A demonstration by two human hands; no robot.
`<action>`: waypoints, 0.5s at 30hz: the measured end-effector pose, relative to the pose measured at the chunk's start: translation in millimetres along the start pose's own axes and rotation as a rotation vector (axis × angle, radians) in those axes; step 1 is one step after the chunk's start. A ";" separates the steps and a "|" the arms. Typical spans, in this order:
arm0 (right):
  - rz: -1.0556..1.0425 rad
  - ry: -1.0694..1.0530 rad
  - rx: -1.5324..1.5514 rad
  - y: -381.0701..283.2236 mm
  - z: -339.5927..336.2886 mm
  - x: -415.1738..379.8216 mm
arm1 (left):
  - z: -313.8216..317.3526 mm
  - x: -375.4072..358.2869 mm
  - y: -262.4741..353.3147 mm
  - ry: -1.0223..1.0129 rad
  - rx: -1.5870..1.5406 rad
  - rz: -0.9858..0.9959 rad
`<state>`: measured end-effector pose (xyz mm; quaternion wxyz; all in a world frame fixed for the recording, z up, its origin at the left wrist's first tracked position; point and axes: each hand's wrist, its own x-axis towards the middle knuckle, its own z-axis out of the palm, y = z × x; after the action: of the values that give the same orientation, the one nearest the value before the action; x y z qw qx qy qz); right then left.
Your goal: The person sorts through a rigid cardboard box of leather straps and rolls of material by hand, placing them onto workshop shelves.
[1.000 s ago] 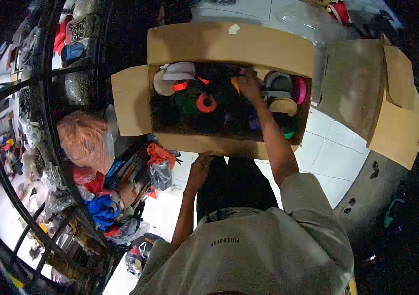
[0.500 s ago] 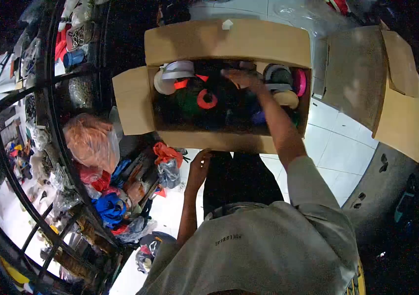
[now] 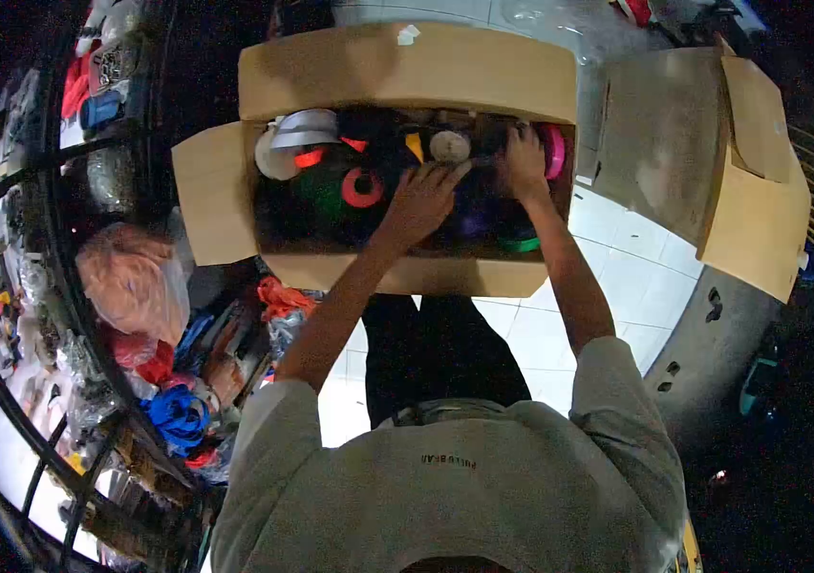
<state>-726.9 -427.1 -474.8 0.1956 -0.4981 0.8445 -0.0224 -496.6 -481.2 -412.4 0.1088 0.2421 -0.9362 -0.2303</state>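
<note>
An open cardboard box [image 3: 407,81] in front of me holds several rolls of what looks like ribbon or tape. My left hand [image 3: 423,199] reaches in over the middle, fingers bent together near a thin pale strip, just below a round cream roll [image 3: 449,146]. On the right, my right hand [image 3: 524,164] dips in with curled fingers beside a pink roll [image 3: 555,151]; what it grips is hidden. A red-orange ring-shaped roll [image 3: 362,187] lies left of my left hand. White rolls [image 3: 304,132] fill the far left corner, and a green roll [image 3: 522,244] shows near the front wall.
Another cardboard box [image 3: 660,143] stands to the right with a flap folded out. At left are a dark metal rack [image 3: 106,286], a plastic bag of orange-brown material [image 3: 135,277] and a blue bundle [image 3: 178,417]. White floor tiles [image 3: 631,253] show between the boxes.
My left hand has come up from below the front flap into the box. My right hand has shifted right, toward the pink roll. The grey and cream rolls beside it no longer show there.
</note>
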 end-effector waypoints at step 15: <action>-0.096 -0.428 -0.021 79.1 43.5 61.5 | 115.2 1.1 -12.8 -0.208 0.154 0.046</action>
<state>-803.8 -432.8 -552.3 0.3638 -0.5333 0.7592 0.0831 -528.7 -448.0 -518.7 -0.0024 0.2031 -0.9627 -0.1789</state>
